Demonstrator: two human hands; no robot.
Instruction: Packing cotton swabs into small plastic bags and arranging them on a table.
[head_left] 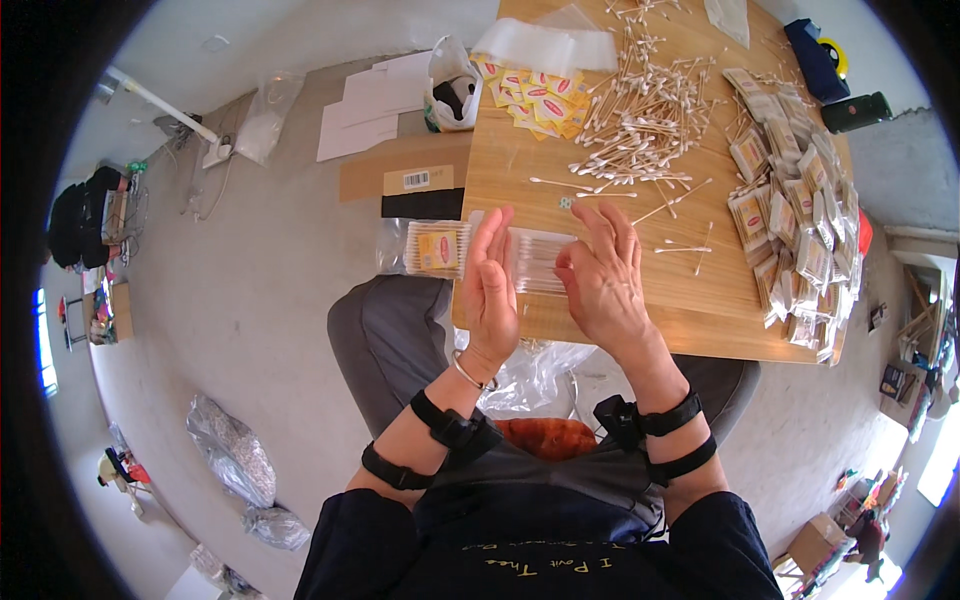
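Note:
At the near left of the wooden table [690, 318], a row of cotton swabs [541, 262] lies in clear plastic between my hands. My left hand [493, 292] stands on edge at the row's left end, fingers stretched out straight. Thumb and forefinger of my right hand [612, 290] pinch together at its right end, while the other fingers point away from me. Whatever that pinch holds, if anything, is hidden. Just left of my left hand, a clear pack of cotton swabs with a yellow card [437, 250] sticks out past the table's left side.
Several loose swabs [683, 248] lie right of my right hand. Farther back is a large heap of loose swabs [640, 120]. Yellow cards [540, 100] and clear bags [545, 45] lie at the far left. Filled packs [795, 215] pile up along the right side, before a dark cylinder [856, 112].

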